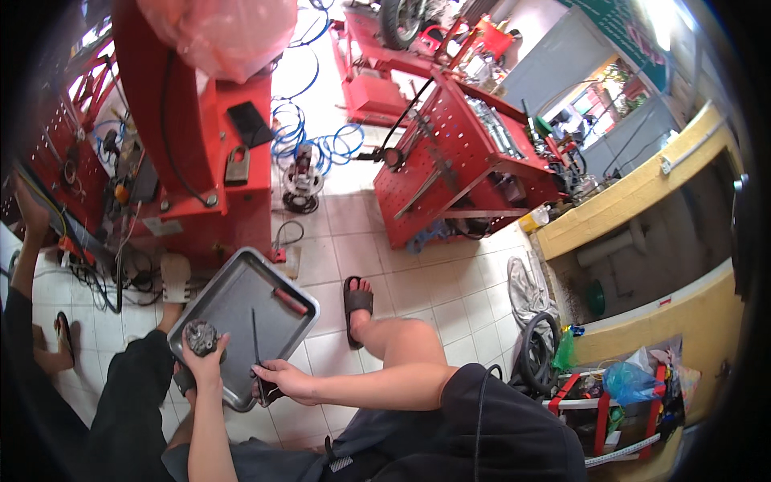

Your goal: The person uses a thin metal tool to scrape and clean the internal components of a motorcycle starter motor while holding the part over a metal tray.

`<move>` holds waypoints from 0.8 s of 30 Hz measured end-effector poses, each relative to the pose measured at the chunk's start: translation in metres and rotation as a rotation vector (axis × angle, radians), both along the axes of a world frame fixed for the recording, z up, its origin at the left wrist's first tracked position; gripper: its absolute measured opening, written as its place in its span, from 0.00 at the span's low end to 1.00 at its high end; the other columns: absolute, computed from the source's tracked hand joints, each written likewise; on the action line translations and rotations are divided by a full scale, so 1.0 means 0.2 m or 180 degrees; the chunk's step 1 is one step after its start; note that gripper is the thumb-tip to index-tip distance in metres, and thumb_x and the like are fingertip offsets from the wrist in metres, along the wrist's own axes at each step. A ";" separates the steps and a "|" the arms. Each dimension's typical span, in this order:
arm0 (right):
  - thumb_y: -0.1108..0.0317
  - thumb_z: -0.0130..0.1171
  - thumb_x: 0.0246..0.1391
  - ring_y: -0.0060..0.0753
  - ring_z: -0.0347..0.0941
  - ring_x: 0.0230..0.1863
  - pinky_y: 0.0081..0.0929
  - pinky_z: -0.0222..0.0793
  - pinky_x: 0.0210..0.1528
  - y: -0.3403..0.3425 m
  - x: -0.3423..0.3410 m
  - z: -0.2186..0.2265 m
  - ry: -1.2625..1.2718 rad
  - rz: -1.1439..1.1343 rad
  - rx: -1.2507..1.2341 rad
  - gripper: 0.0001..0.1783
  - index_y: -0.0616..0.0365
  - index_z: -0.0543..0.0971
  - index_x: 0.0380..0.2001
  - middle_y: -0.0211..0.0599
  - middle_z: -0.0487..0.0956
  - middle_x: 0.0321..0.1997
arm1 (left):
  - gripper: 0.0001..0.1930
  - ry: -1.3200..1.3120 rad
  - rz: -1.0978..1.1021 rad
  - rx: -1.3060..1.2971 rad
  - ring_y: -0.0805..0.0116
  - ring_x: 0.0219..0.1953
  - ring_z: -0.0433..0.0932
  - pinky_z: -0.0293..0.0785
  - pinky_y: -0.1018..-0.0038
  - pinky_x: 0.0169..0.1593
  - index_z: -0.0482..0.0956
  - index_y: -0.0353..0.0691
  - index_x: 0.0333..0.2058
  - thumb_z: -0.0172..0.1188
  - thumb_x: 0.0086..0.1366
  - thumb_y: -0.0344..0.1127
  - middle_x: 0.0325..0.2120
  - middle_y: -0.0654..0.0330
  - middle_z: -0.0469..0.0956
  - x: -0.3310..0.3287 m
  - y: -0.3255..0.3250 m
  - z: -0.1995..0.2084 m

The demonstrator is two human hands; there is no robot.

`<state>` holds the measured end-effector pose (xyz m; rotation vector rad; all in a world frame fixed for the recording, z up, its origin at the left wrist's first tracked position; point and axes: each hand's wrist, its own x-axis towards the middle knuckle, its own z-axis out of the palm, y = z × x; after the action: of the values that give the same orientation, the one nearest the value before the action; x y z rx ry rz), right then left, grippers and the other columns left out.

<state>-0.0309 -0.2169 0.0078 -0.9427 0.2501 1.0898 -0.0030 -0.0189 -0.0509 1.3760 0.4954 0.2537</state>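
Note:
My left hand (206,363) is closed around a round, dark metal part (201,338), holding it up over the left side of a grey metal tray (238,265). In my right hand (283,381) is a screwdriver with a black handle and a long, thin dark shaft (255,331). The shaft points away from me, over the tray, apart from the metal part. Inside the tray, toward its right side, lies a red-handled tool (290,301); its exact kind is unclear.
Another person's arm (26,257) and dark trouser leg (132,381) are at the left. Beyond the tray stands a red machine (241,201) bearing a padlock (237,165) and phone (250,124). A red tool cart (418,181), blue hose (293,140) and black tubing (536,353) lie around.

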 end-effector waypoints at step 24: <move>0.52 0.45 0.71 0.30 0.77 0.30 0.29 0.76 0.35 0.00 -0.02 0.02 -0.0195 -0.0314 0.0118 0.20 0.60 0.72 0.45 0.38 0.79 0.32 | 0.35 0.0032 -0.0150 0.0052 0.73 0.37 0.77 0.75 0.75 0.44 0.70 0.40 0.52 0.77 0.45 0.19 0.39 0.65 0.75 0.00 -0.02 0.02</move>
<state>-0.0358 -0.2164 0.0112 -0.9197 0.2230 0.9704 -0.0026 -0.0220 -0.0475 1.4036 0.4696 0.2132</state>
